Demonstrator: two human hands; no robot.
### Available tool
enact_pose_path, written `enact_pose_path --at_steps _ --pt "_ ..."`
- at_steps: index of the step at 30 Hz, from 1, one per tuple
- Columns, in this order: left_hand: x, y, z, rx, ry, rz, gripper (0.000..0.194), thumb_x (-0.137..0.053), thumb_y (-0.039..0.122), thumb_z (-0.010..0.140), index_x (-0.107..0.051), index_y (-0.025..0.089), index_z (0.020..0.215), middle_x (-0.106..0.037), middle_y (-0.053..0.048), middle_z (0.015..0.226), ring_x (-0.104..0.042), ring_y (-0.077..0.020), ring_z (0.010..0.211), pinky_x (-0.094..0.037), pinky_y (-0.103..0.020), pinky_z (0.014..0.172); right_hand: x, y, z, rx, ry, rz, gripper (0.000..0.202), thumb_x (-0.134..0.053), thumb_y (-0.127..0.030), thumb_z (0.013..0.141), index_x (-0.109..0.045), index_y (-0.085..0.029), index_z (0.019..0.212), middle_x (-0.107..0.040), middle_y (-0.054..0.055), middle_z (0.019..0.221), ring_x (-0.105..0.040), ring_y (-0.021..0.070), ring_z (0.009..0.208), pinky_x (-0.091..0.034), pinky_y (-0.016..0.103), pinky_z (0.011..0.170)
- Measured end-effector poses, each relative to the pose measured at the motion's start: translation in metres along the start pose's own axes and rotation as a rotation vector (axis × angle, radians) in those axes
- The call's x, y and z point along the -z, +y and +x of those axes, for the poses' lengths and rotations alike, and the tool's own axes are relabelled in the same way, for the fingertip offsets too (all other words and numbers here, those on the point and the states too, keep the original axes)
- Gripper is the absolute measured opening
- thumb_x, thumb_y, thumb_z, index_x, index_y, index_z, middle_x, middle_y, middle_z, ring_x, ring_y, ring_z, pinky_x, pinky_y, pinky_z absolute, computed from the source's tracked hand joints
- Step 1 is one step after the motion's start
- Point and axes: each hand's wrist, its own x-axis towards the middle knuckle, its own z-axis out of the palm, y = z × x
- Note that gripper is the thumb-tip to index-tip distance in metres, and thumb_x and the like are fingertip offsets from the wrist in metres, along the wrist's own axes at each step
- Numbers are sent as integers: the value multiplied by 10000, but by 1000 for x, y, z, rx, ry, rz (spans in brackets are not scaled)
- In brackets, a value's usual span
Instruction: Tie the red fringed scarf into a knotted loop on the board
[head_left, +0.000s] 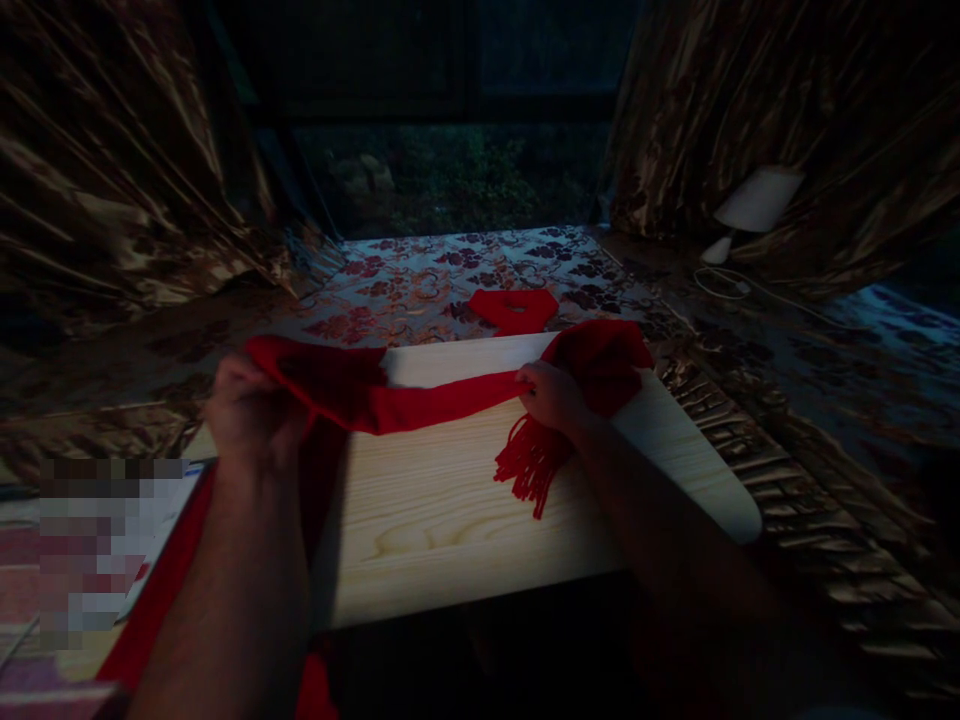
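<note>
A red scarf (420, 405) with a tasselled end stretches between my two hands above a pale wooden table (450, 510). My left hand (251, 410) is closed on a bunched part of it at the left, and one length hangs down past my forearm off the near edge. At the right, my right hand (551, 393) pinches the scarf near its end. The fringe (529, 465) hangs below that hand over the tabletop, while a folded mass of the cloth lies behind it. Another red piece with an opening (516, 308) lies beyond the table's far edge; whether it joins the scarf I cannot tell.
A floral-covered ledge (450, 262) runs behind the table to a dark window. A small white lamp (761, 200) with a loose cord leans at the right, near brown curtains (675, 130). A partly blurred flat item (165, 530) lies at the left.
</note>
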Motion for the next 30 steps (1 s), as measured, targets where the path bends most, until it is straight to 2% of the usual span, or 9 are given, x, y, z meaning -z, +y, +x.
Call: enact_pose_path --at_steps 2,5,8,10,14,16,20,26,30 --pt "-12 8 -16 88 -431 100 402 -825 388 559 -469 216 489 -512 -28 541 -542 -201 566 -462 -361 546 -2 2 0 6 -1 7 223 -610 -109 771 -666 -204 964 -691 59 1012 -623 198 895 -460 278 808" --pt "-39 16 -39 425 -1213 464 277 -882 386 574 -668 211 578 -604 -41 571 -602 -223 574 -469 -348 567 -3 4 0 8 -2 6 230 -614 -98 757 -665 -205 954 -693 56 1008 -624 199 910 -461 275 812" --pt "-64 13 -55 465 -1588 602 208 -756 405 742 -778 231 853 -719 -33 802 -636 -208 739 -490 -304 684 -3 5 0 1 -1 8 203 -605 -118 786 -670 -207 957 -695 56 1013 -625 199 917 -462 277 818" --pt "-72 8 -61 416 -1618 638 289 -712 398 783 -764 247 1024 -723 -23 928 -629 -198 820 -486 -284 735 -3 4 0 3 1 13 203 -603 -122 792 -674 -204 963 -695 58 1014 -626 200 920 -463 278 823" --pt "-74 0 -64 389 -1403 658 602 -772 422 738 -607 254 1293 -689 -43 1081 -645 -216 922 -506 -295 772 -2 3 -1 13 4 16 196 -596 -129 805 -680 -198 967 -690 66 1008 -629 202 910 -463 285 817" --pt "-74 -3 -63 374 -1299 735 619 -796 428 699 -606 229 1253 -695 -42 1044 -654 -225 901 -515 -298 744 -1 3 -1 9 3 23 187 -596 -141 816 -680 -193 974 -688 70 1010 -631 204 908 -465 289 817" --pt "-72 -7 -59 389 -1264 873 344 -719 428 732 -706 190 981 -708 -16 867 -639 -209 782 -515 -301 703 -2 4 0 2 -1 35 193 -608 -137 799 -675 -186 973 -689 75 1019 -633 209 920 -467 293 829" --pt "-54 -1 -54 542 -1271 362 533 -784 662 644 -655 146 625 -687 -77 694 -625 -223 676 -519 -337 670 -4 6 0 12 -2 50 223 -609 -122 775 -675 -190 976 -691 72 1023 -629 211 936 -462 287 837" --pt "-58 -6 -56 509 -1413 433 419 -789 551 718 -721 154 835 -750 -98 893 -673 -239 836 -531 -336 778 -3 6 0 5 -16 43 215 -604 -128 784 -678 -187 977 -689 77 1024 -624 210 928 -460 288 833"
